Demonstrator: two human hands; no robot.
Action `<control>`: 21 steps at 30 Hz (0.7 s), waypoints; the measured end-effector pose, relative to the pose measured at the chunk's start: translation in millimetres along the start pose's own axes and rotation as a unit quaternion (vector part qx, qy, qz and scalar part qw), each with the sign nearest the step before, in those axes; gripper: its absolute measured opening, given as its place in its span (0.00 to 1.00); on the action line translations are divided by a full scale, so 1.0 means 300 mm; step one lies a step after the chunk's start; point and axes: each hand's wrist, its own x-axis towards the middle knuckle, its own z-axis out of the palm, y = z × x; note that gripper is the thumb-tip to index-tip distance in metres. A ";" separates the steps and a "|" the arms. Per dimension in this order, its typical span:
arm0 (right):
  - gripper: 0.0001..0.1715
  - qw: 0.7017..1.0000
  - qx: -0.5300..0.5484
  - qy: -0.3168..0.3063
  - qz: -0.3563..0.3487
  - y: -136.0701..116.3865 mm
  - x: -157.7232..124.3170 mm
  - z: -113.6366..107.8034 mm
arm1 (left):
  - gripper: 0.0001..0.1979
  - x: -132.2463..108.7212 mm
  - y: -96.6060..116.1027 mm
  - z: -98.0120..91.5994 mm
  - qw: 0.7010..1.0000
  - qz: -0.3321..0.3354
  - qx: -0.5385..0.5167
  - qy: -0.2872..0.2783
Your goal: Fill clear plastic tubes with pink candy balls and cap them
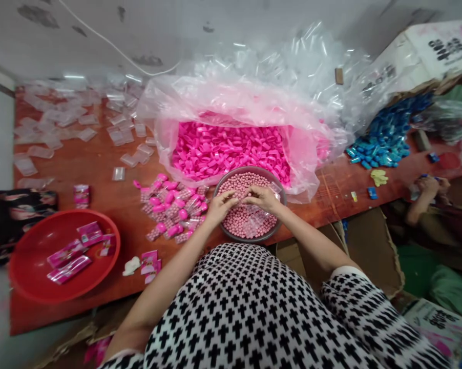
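Both your hands are over the grey bowl point(220, 190) of small pink candy balls point(236, 190), which sits at the table's near edge, at six o'clock from the big bag of pink caps point(231, 151). Your left hand point(220, 206) and right hand point(262, 197) meet fingertip to fingertip above the balls, and they seem pinched on a small clear tube point(254, 215) that lies partly in the candy; how tightly the fingers close on it I cannot tell, since the plastic is nearly invisible. Keep the tube's mouth low and tilted into the heap so the balls roll in, not over the rim, and steady it with one hand while the other feeds. Work over the bowl's middle, so strays fall back in. The filled, pink-capped tubes point(173, 210) lie at nine o'clock from the bowl, close enough to set one down without reaching. Farther out at eight o'clock, the red basin point(31, 246) holds pink packets point(67, 261).
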 end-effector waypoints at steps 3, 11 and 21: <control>0.12 0.997 -0.068 -0.028 -0.003 0.026 -0.008 -0.022 | 0.22 0.002 -0.001 -0.007 0.999 -0.017 -0.035 0.016; 0.16 0.930 -0.303 0.121 0.171 0.189 0.166 -0.285 | 0.25 -0.004 0.024 0.012 0.993 -0.059 -0.093 0.029; 0.22 0.855 -0.425 0.098 0.281 0.284 0.396 -0.373 | 0.28 0.016 0.026 0.035 0.992 -0.083 -0.085 0.033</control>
